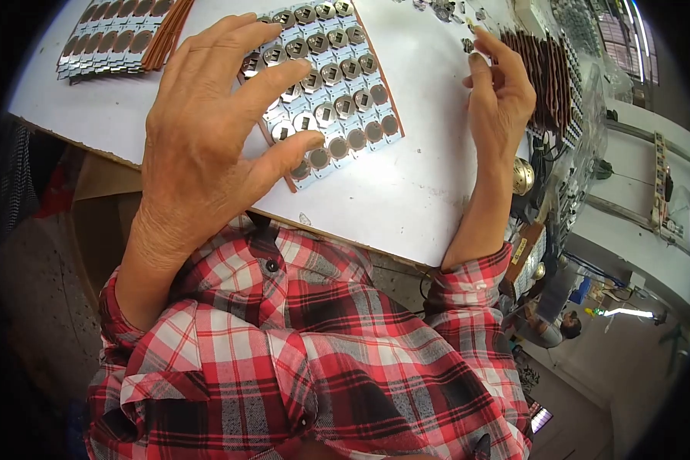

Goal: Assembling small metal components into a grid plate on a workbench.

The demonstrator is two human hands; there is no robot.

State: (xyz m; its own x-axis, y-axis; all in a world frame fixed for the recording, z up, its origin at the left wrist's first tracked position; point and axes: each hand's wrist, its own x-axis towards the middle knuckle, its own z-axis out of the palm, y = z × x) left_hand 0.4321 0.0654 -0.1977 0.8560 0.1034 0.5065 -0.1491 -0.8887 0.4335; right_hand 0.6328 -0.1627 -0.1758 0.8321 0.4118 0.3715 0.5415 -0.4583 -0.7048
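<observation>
My left hand (215, 115) hovers over the left side of a pale blue panel (335, 155), its fingers spread and nothing visible in them. Rows of round dark discs fill the panel; most bear a shiny metal piece (324, 115) with a small rectangular opening. Along the near edge the discs (356, 139) are bare, as is one at the right end of the row behind. Off to the right, my right hand (500, 100) has thumb and forefinger apart, the other fingers curled. A small metal piece (468, 45) is beside those two fingertips; I cannot tell whether they touch it.
More loose metal pieces (443, 9) lie at the far edge. A stack of similar panels (115, 38) sits far left. Another stack (540, 80) stands on edge beyond my right hand, beside clear plastic bags (590, 130). Another person (548, 326) is in the right background.
</observation>
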